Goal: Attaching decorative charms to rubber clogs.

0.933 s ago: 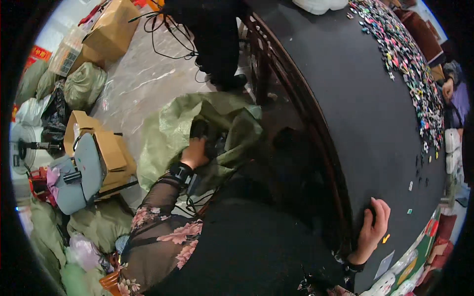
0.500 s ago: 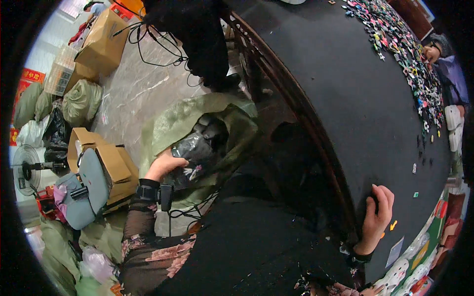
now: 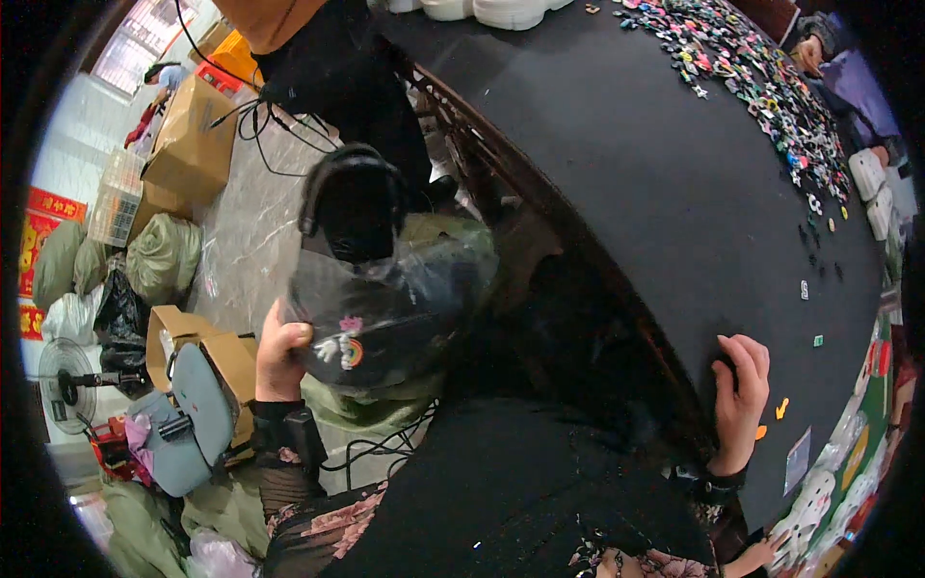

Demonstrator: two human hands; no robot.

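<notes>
My left hand [image 3: 282, 352] is closed on the edge of a clear plastic bag holding black clogs [image 3: 352, 217], lifted over the green woven sack [image 3: 448, 241]. A heel strap arches at the top of the bundle. Small charms [image 3: 339, 347], among them a pink flower and a rainbow, show through the plastic. At the near edge of the black table [image 3: 617, 164], my right hand [image 3: 740, 400] rests with bent fingers apart and holds nothing. An orange arrow-shaped charm [image 3: 781, 408] lies just right of it.
A heap of colourful charms [image 3: 742, 87] covers the table's far right, near another person's hand [image 3: 809, 53]. White clogs [image 3: 511, 12] stand at the far edge. Cardboard boxes [image 3: 193, 135], a grey chair [image 3: 202, 405], a fan [image 3: 67, 385] and loose cables [image 3: 260, 125] are at left.
My left hand has raised the bagged black clogs out of the green sack, and the charms now face up. My right hand stays at the table edge. The view has shifted slightly.
</notes>
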